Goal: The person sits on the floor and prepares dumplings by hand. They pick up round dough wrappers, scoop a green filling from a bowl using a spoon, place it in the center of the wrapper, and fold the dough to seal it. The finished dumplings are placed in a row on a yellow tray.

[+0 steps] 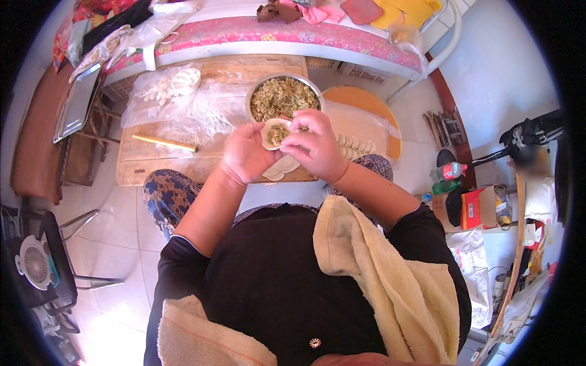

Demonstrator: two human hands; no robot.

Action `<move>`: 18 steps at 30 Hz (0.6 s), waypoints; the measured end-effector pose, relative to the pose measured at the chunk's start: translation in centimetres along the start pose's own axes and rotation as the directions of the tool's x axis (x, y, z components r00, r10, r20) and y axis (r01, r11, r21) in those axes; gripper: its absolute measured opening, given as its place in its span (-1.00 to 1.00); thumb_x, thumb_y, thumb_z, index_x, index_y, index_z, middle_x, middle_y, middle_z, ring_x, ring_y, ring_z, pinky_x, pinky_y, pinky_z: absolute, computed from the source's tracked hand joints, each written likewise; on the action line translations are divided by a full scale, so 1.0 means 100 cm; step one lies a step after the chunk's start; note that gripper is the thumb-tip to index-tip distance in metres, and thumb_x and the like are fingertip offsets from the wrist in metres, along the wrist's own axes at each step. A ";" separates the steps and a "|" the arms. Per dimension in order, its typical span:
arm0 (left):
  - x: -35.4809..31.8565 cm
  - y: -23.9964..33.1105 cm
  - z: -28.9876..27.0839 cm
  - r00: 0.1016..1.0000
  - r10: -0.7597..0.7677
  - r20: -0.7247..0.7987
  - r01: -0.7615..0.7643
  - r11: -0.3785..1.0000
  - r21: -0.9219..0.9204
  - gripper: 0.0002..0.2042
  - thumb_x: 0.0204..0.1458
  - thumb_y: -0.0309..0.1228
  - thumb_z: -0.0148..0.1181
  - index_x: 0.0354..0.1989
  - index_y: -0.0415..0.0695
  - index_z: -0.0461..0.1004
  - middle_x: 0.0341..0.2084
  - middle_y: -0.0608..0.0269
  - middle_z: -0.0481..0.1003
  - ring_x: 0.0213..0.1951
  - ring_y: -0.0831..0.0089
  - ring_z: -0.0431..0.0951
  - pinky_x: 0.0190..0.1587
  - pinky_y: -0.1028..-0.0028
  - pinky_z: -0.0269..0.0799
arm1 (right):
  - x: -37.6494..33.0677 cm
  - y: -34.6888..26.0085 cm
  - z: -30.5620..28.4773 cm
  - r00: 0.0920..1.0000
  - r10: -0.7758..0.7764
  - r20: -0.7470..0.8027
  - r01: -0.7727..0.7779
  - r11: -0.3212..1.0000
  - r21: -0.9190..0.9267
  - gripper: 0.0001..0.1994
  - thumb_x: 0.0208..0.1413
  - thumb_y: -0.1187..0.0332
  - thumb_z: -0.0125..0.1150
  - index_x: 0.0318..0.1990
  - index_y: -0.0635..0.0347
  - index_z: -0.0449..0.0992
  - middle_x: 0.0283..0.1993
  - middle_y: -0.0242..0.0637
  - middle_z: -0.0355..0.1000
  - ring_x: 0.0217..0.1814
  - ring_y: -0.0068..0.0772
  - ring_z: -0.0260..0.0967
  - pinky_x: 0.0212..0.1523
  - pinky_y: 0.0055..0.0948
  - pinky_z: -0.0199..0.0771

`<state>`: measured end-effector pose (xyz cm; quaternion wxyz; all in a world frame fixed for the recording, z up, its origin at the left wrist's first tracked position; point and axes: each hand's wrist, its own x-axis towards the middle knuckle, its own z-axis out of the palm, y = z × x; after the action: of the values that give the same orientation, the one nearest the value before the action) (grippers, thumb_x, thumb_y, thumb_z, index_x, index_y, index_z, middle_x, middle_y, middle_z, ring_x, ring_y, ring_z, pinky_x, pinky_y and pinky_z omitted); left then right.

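Note:
A round dumpling wrapper with a mound of chopped filling in its middle rests in my left hand, whose fingers curl along its edge. My right hand is at the wrapper's right side, fingers bent and fingertips close to the rim. A speck of filling-like stuff shows between its thumb and fingers, but what they pinch is mostly hidden. Just beyond both hands stands a steel bowl full of chopped filling. Flat wrappers lie below my hands. Folded dumplings sit in rows to the right.
On the wooden board lie a rolling pin and crumpled clear plastic with pale pieces. A round yellow board is at the right. Behind is a bed with a pink floral edge. A towel hangs over my shoulder.

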<state>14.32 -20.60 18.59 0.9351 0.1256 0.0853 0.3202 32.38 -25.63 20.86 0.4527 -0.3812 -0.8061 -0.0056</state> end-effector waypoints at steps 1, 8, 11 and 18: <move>-0.003 -0.004 0.010 0.999 0.014 -0.031 -0.013 0.999 0.045 -0.55 0.25 -0.21 -0.22 0.17 -0.29 0.20 0.12 0.02 0.30 0.17 0.23 0.30 0.24 0.19 0.20 | -0.001 -0.001 0.001 0.994 0.107 -0.014 -0.105 0.990 0.090 -0.83 -0.22 0.40 0.39 -0.42 0.08 0.53 -0.23 -0.36 0.30 -0.03 -0.29 0.28 0.06 -0.25 0.24; -0.015 -0.018 0.023 0.992 0.125 -0.032 -0.075 0.759 0.646 -0.57 0.12 -0.47 0.14 0.18 -0.18 0.24 -0.03 0.24 0.43 0.02 0.45 0.44 0.14 0.39 0.37 | 0.001 0.002 0.006 0.835 0.543 0.095 -0.513 0.703 0.492 -0.86 -0.07 0.42 0.35 -0.40 0.22 0.49 -0.20 -0.31 0.33 -0.16 -0.43 0.29 -0.08 -0.46 0.32; -0.016 -0.017 0.025 0.980 0.181 0.079 -0.169 0.564 0.808 -0.53 0.13 -0.50 0.11 0.23 -0.19 0.19 -0.03 0.20 0.42 0.02 0.47 0.43 0.14 0.39 0.37 | 0.006 -0.009 -0.002 0.676 0.665 0.317 -0.635 0.309 0.708 -0.87 0.03 0.48 0.26 -0.27 0.29 0.48 -0.06 -0.32 0.28 -0.07 -0.50 0.34 -0.04 -0.49 0.36; -0.026 -0.024 0.043 0.961 0.277 0.014 -0.194 0.635 0.748 -0.47 0.10 -0.55 0.13 0.27 -0.12 0.14 -0.03 0.21 0.42 -0.02 0.47 0.45 0.01 0.43 0.46 | 0.014 -0.006 -0.020 0.744 0.519 0.422 -0.665 0.507 0.548 -0.82 0.02 0.40 0.30 -0.24 0.29 0.57 -0.23 -0.32 0.43 -0.18 -0.50 0.40 -0.17 -0.54 0.40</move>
<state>14.68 -24.77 22.19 0.7468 0.4886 0.2389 0.3828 32.99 -25.92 23.32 0.4467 -0.4435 -0.6123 0.4783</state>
